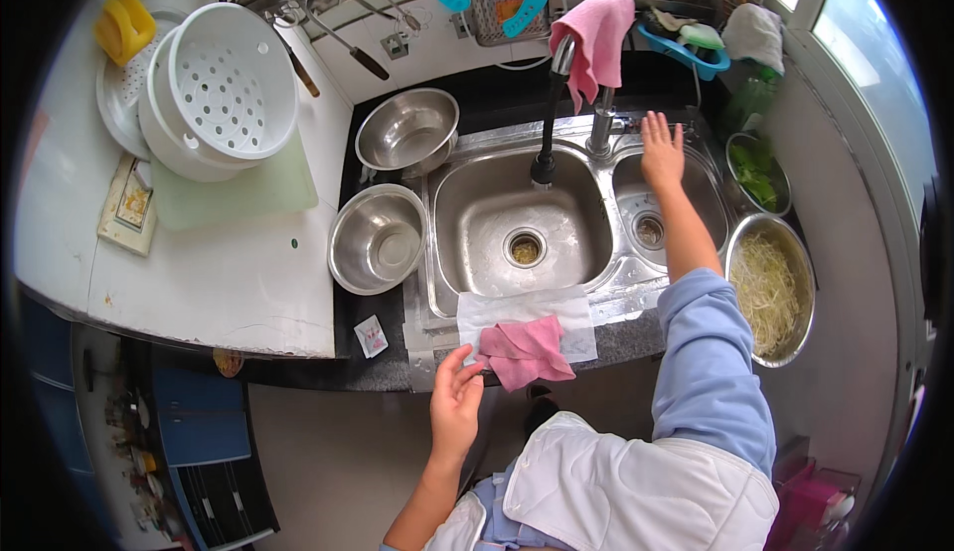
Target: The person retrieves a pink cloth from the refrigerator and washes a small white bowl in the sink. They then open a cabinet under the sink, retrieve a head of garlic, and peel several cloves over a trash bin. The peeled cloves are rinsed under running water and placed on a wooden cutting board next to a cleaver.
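My right hand (663, 150) reaches over the small sink basin (630, 178), fingers extended beside the faucet base (601, 130); nothing is held in it. My left hand (456, 406) is raised at the counter's front edge, fingers apart and empty, just left of a folded pink cloth (528, 350). That cloth lies on a white sheet (477, 309) at the front of the large sink basin (484, 216). Another pink cloth (600, 37) hangs over the faucet's neck, and the black spray hose (549, 119) points down into the large basin.
Two steel bowls (376, 280) (408, 130) stand left of the sink. At right are a bowl of sprouts (766, 290) and a bowl of green leaves (756, 178). White colanders (223, 89) sit on the left counter over a green board (294, 193). Utensils hang behind.
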`<act>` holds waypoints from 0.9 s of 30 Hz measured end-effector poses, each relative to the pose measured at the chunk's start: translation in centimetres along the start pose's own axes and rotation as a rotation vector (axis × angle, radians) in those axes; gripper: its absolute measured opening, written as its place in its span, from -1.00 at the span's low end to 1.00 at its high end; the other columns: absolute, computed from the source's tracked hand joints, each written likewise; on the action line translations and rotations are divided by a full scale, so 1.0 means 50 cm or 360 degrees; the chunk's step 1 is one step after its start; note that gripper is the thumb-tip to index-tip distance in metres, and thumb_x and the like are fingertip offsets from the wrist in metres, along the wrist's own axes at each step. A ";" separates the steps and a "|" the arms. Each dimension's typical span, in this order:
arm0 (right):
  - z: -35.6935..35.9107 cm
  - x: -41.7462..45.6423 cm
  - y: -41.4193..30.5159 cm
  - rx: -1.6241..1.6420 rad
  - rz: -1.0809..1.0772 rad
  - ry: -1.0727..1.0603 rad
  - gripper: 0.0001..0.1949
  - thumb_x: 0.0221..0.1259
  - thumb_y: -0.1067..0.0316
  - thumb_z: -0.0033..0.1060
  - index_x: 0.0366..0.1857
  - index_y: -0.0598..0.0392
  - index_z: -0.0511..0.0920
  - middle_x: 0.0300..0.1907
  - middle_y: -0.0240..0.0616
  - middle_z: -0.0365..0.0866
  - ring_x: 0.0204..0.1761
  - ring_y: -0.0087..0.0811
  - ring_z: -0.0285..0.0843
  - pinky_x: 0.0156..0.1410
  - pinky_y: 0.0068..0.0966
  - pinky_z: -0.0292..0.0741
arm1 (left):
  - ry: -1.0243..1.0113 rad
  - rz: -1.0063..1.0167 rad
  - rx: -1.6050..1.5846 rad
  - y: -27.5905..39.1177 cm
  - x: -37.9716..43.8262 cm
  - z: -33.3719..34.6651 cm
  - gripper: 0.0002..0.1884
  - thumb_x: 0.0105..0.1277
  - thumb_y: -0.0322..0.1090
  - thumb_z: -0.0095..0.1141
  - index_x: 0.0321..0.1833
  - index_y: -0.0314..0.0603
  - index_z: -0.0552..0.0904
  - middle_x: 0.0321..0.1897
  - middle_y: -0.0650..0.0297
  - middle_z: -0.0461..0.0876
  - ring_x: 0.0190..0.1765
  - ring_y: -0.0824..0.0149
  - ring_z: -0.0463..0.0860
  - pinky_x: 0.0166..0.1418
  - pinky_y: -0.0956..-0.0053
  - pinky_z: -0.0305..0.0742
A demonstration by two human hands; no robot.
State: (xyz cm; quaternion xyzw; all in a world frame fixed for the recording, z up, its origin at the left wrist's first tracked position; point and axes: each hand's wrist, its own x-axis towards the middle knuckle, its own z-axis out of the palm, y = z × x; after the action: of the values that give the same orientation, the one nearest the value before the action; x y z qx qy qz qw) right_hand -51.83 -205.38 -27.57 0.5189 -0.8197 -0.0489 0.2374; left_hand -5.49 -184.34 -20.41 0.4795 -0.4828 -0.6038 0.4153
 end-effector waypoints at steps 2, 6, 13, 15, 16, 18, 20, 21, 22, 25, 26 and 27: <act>0.022 0.010 0.006 -0.0008 0.0002 0.0096 -0.46 0.22 0.32 -0.28 0.36 0.01 0.15 0.47 -0.42 -0.06 0.51 -0.46 -0.25 0.52 -0.14 -0.31 | 0.0036 -0.0042 -0.0012 0.006 0.018 0.008 -0.55 0.27 -0.59 -0.07 0.25 -0.31 0.30 0.23 0.11 0.33 0.13 0.30 0.47 0.17 0.47 0.38; -0.024 -0.026 -0.096 0.0627 0.0058 0.0538 -0.53 0.09 0.42 -0.02 0.18 0.08 0.41 0.28 -0.22 0.34 0.37 -0.27 0.17 0.46 -0.22 0.01 | 0.0048 -0.0046 -0.0014 0.009 0.046 0.025 -0.56 0.28 -0.58 -0.06 0.25 -0.31 0.30 0.23 0.11 0.34 0.14 0.30 0.46 0.19 0.47 0.37; -0.049 -0.126 -0.373 0.3781 0.1112 -0.1518 -0.80 0.24 0.30 0.03 -0.13 0.12 0.50 -0.28 -0.24 0.60 -0.25 -0.38 0.58 -0.17 -0.48 0.54 | 0.0029 -0.0018 -0.0052 0.039 0.070 0.057 -0.57 0.29 -0.56 -0.05 0.24 -0.32 0.31 0.22 0.11 0.35 0.14 0.30 0.46 0.21 0.46 0.35; -0.039 -0.117 -0.400 0.4177 0.1321 -0.1599 -0.84 0.26 0.27 0.04 -0.17 0.06 0.47 -0.40 -0.25 0.57 -0.38 -0.43 0.56 -0.35 -0.56 0.52 | 0.0056 -0.0017 -0.0061 0.043 0.065 0.054 -0.57 0.29 -0.56 -0.05 0.24 -0.32 0.31 0.21 0.12 0.35 0.14 0.31 0.46 0.22 0.46 0.35; -0.041 -0.110 -0.400 0.4226 0.1328 -0.1586 -0.87 0.26 0.27 0.03 -0.23 0.05 0.45 -0.46 -0.28 0.52 -0.46 -0.46 0.50 -0.43 -0.59 0.45 | 0.0072 -0.0025 -0.0069 0.043 0.062 0.051 -0.57 0.29 -0.56 -0.05 0.24 -0.32 0.31 0.21 0.12 0.35 0.14 0.31 0.46 0.22 0.46 0.35; -0.040 -0.093 -0.383 0.4323 0.1347 -0.1548 -0.88 0.27 0.27 0.01 -0.36 0.04 0.42 -0.58 -0.33 0.42 -0.63 -0.53 0.37 -0.60 -0.66 0.31 | 0.0104 -0.0013 -0.0081 0.039 0.057 0.047 -0.58 0.30 -0.55 -0.05 0.24 -0.31 0.32 0.18 0.14 0.38 0.13 0.35 0.47 0.18 0.51 0.36; -0.035 -0.087 -0.372 0.4318 0.1132 -0.1660 -0.77 0.28 0.27 0.00 -0.54 0.02 0.29 -0.64 -0.39 0.28 -0.75 -0.58 0.12 -0.71 -0.64 0.08 | 0.0132 0.0027 -0.0089 0.031 0.054 0.045 -0.59 0.32 -0.52 -0.05 0.24 -0.30 0.33 0.12 0.19 0.43 0.09 0.43 0.47 0.09 0.59 0.37; -0.055 -0.086 -0.364 0.4214 0.1003 -0.1797 -0.75 0.28 0.27 0.00 -0.56 0.01 0.27 -0.65 -0.40 0.26 -0.76 -0.58 0.10 -0.71 -0.63 0.06 | 0.0139 0.0030 -0.0096 0.026 0.054 0.042 -0.59 0.32 -0.52 -0.05 0.24 -0.30 0.33 0.11 0.18 0.44 0.09 0.44 0.47 0.08 0.60 0.37; -0.075 -0.085 -0.353 0.4108 0.0879 -0.1920 -0.73 0.28 0.27 0.00 -0.59 0.01 0.24 -0.66 -0.41 0.24 -0.76 -0.58 0.07 -0.72 -0.62 0.04 | 0.0140 0.0033 -0.0100 0.023 0.053 0.041 -0.59 0.32 -0.52 -0.05 0.24 -0.30 0.33 0.10 0.18 0.45 0.09 0.44 0.48 0.08 0.60 0.37; -0.149 -0.089 -0.371 0.3981 0.1182 -0.1339 -0.74 0.29 0.17 -0.02 -0.52 0.05 0.34 -0.67 -0.38 0.32 -0.76 -0.58 0.15 -0.71 -0.64 0.04 | 0.0145 0.0046 -0.0114 0.024 0.055 0.047 -0.59 0.32 -0.52 -0.05 0.24 -0.30 0.33 0.08 0.17 0.46 0.09 0.44 0.48 0.06 0.61 0.38; -0.151 -0.091 -0.371 0.3911 0.1139 -0.1294 -0.75 0.29 0.15 -0.03 -0.49 0.06 0.36 -0.66 -0.37 0.35 -0.74 -0.57 0.19 -0.70 -0.64 0.07 | 0.0148 0.0051 -0.0118 0.025 0.057 0.049 -0.59 0.32 -0.52 -0.05 0.24 -0.30 0.34 0.07 0.17 0.47 0.09 0.44 0.48 0.06 0.61 0.38; -0.154 -0.093 -0.369 0.3844 0.1098 -0.1246 -0.75 0.30 0.14 -0.03 -0.46 0.08 0.39 -0.65 -0.36 0.38 -0.73 -0.57 0.22 -0.69 -0.65 0.09 | 0.0134 0.0039 -0.0114 0.026 0.057 0.050 -0.59 0.32 -0.52 -0.05 0.24 -0.30 0.34 0.08 0.18 0.46 0.09 0.44 0.48 0.06 0.61 0.38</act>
State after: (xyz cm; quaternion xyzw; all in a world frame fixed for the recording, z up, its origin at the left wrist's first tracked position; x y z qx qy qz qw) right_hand -31.54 -208.47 -28.38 0.1199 -0.4506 0.6265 -0.6246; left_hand -8.45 -186.89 -19.46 0.4833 -0.4488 -0.5949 0.4595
